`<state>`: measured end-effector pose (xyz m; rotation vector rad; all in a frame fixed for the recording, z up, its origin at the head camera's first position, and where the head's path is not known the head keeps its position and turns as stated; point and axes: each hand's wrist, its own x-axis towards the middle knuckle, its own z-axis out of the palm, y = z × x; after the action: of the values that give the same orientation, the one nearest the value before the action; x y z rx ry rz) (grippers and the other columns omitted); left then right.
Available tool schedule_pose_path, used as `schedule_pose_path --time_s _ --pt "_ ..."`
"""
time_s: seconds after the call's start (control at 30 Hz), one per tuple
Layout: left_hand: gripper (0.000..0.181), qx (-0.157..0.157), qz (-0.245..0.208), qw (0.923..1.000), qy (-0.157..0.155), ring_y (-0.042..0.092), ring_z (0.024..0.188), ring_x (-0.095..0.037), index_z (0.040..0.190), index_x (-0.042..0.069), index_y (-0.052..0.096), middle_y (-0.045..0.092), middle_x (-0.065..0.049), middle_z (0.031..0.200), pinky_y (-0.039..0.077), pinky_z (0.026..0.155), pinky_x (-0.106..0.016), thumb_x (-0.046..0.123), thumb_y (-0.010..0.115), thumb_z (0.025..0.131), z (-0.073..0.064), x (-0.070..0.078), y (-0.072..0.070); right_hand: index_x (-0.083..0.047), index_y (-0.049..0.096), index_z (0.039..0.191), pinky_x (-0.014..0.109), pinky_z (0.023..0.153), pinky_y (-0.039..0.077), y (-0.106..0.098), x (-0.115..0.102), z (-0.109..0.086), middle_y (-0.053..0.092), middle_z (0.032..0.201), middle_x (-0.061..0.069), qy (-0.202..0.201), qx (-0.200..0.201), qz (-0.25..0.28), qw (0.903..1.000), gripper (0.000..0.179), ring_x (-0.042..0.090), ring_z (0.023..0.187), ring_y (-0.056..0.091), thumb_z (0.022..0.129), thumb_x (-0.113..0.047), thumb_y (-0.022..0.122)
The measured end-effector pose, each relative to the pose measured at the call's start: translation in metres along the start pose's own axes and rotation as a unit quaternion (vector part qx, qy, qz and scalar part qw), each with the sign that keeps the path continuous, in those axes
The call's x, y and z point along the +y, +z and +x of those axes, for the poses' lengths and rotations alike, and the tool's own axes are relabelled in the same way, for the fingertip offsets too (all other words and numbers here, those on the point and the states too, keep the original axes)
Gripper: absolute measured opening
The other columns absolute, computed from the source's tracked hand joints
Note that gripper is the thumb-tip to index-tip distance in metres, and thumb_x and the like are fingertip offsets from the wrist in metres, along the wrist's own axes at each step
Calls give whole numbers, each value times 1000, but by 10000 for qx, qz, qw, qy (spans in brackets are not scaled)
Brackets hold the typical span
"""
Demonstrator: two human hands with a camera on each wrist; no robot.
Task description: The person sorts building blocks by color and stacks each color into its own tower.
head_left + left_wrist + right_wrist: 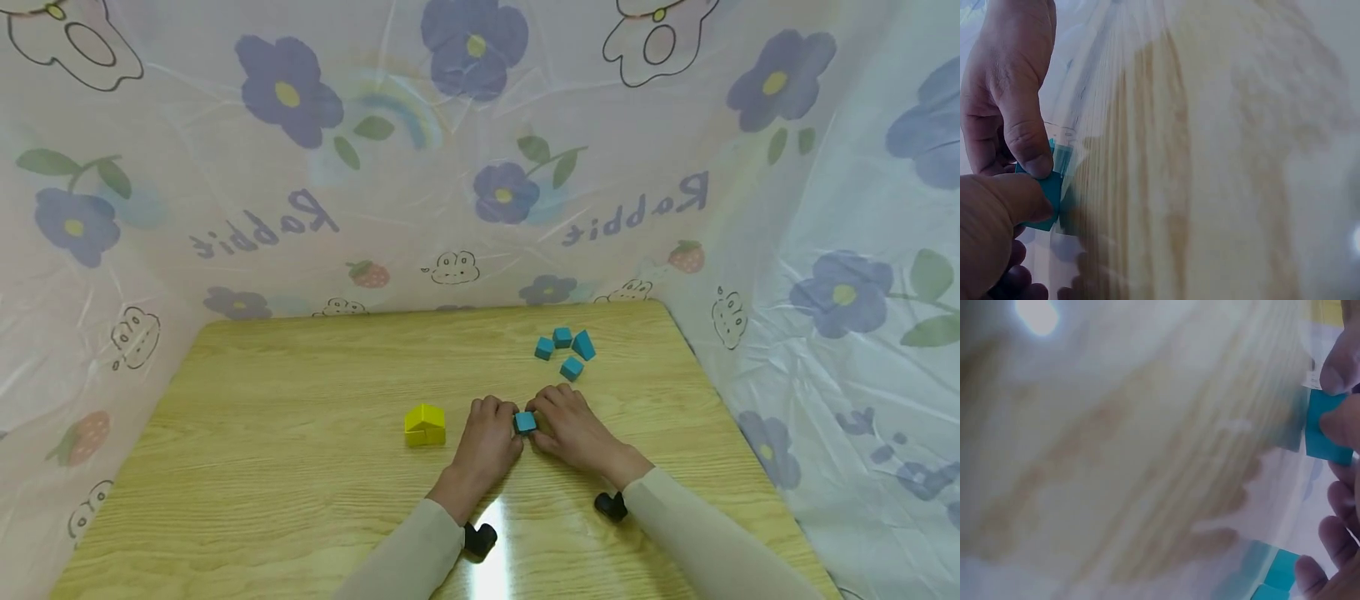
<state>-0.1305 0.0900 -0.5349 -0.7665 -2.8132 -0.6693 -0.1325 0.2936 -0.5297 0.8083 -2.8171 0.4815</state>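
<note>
Between my two hands a small blue cube [525, 422] rests on the wooden table. My left hand [489, 437] pinches it from the left, while my right hand [573, 425] pinches the other side. In the left wrist view, both thumbs press the near face of the blue cube [1052, 194]. The right wrist view shows the blue cube [1316, 437] at the right edge, with thumbs on it. Fingers hide much of its far side. A yellow block stack [425, 425] with a peaked top stands left of my left hand.
Beyond my right hand lie several loose blue blocks, including a cube [572, 368] and a triangular block [583, 345]. The wooden table [300, 467] meets a patterned sheet [450, 200] at the back and sides. Black wrist mounts [480, 540] hang below both wrists.
</note>
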Motion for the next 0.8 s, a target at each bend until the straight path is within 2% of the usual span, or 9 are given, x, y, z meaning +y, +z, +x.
schedule_pose_path --time_s 0.4,0.63,0.8 --pt "30 21 -162 9998 -139 53 102 -27 122 4 67 61 -12 115 52 90 -37 16 76 96 2 -3 2 -12 68 119 43 90 44 5 2 5 61 117 3 -155 64 -232 9996 27 23 103 50 97 -26 76" --pt "27 581 112 9982 -36 54 97 -29 121 0 65 62 -16 110 50 86 -36 8 74 97 9 -7 10 -7 68 123 46 90 45 9 3 20 62 118 7 0 147 -152 9998 31 27 103 51 97 -23 77" --pt "27 686 50 9975 -176 57 98 -31 122 -1 65 63 -17 111 51 87 -39 7 74 97 13 -9 12 -8 68 122 46 92 46 10 4 27 63 118 6 83 86 -140 9998 31 27 104 52 97 -23 78"
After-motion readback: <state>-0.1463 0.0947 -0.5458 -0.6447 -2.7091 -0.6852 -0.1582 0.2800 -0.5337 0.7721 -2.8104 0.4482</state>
